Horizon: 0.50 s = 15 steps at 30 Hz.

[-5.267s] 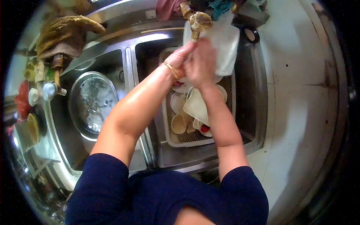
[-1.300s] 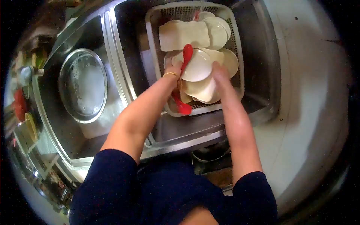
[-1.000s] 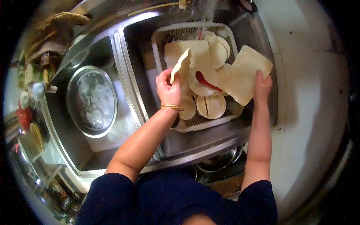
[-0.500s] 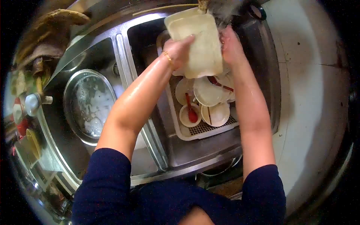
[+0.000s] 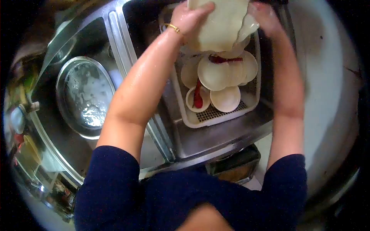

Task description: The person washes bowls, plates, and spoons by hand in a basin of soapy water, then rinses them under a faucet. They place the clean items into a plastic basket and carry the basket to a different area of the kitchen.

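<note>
My left hand [image 5: 189, 17] grips the left side of a cream rectangular tray [image 5: 219, 27], thumb on its face and fingers behind. My right hand [image 5: 266, 17] is at the tray's right edge, its fingers curled and partly blurred. A sheet of water [image 5: 248, 29] runs off the tray's right side. Beneath the tray, a white plastic basket [image 5: 216, 122] in the right sink basin holds several pale plates [image 5: 212, 73] and small bowls [image 5: 225, 99]. A red spoon [image 5: 197, 101] rests in one bowl, and more red spoons [image 5: 227, 60] lie across the plates.
In the left basin sits a round metal bowl [image 5: 92, 136] of sudsy water. A steel divider [image 5: 122, 42] separates the basins. A tap handle [image 5: 18, 119] stands at the left edge. A dark box [image 5: 235, 165] is below the front rim.
Both hands and the tray have shifted up and right in view, partly past the top edge. Water now pours off the tray's right side. The whole view has shifted.
</note>
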Tool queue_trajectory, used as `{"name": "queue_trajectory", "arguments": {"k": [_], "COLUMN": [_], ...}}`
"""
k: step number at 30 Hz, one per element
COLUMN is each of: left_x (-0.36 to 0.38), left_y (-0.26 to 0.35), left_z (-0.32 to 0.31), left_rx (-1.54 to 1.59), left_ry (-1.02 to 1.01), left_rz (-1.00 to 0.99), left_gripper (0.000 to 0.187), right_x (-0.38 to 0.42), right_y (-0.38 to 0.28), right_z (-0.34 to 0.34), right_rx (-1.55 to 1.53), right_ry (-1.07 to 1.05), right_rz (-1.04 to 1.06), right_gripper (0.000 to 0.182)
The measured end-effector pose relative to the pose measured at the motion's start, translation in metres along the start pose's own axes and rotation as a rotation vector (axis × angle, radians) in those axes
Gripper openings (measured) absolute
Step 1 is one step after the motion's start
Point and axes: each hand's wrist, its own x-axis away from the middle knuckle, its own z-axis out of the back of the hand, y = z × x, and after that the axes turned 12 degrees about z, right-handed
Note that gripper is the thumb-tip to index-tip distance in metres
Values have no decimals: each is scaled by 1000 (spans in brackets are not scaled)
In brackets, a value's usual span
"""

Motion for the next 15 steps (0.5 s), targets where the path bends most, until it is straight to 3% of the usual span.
{"name": "queue_trajectory", "arguments": {"k": [1,2,3,4,6,9,10,12,13,15], "left_x": [-2,-3,6,21,36,31,27,28,28,32], "left_y": [0,1,8,17,27,19,15,19,20,19], "left_z": [0,-1,-10,-13,-12,-2,1,-1,-1,2], "left_rx": [50,101,216,180,267,349,361,508,580,672], "left_ry": [-40,-84,-171,-168,-159,-215,-231,-216,-206,-366], "left_rz": [-71,-141,-289,-215,-42,68,101,151,174,125], "left_gripper": [57,54,50,46,49,50,50,49,49,49], "right_x": [-13,-23,-21,-18,-14,45,76,151,187,205], "right_y": [2,-32,-43,-55,-44,24,-11,61,79,13], "right_z": [13,9,-1,-11,-25,-30,-59,-80,-111,-164], "right_rx": [148,199,109,21,-422,-716,146,888,905,1047], "right_ry": [-71,-87,-56,-17,154,634,638,546,626,281], "right_rz": [291,56,-36,-125,-10,-198,-204,-74,-209,-303], "right_gripper": [32,41,47,54,60,33,37,56,73,89]}}
